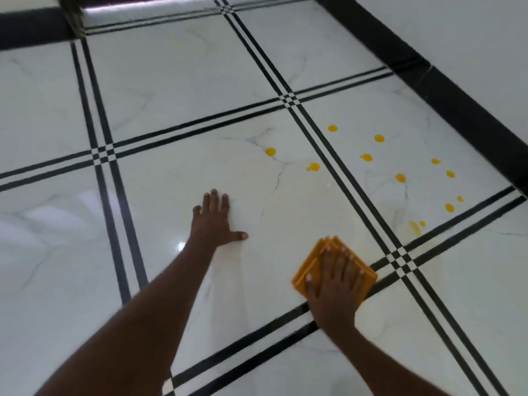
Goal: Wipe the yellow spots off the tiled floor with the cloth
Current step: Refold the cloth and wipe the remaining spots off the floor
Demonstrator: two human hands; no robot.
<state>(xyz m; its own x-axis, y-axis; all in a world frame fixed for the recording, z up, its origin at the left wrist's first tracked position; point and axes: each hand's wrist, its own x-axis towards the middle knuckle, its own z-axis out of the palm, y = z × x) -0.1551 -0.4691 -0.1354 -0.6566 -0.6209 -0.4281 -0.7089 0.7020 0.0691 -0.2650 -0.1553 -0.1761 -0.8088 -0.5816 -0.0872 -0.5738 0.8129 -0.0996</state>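
A folded orange cloth [311, 267] lies flat on the white tiled floor [177, 115], near a crossing of black grout lines. My right hand [335, 278] presses down on it with straight, spread fingers. My left hand [214, 221] rests flat on the tile to the left, fingers spread, holding nothing. Several yellow spots [400, 177] dot the tile beyond the cloth, toward the right. Two more yellow spots [313, 166] sit on the middle tile, ahead of my hands. A smeared yellow streak [415, 226] lies just past the cloth.
A black skirting band [445, 90] runs along the white wall on the right. Double black lines [337, 155] divide the large glossy tiles. A dark band [28, 30] crosses the far left edge of the floor.
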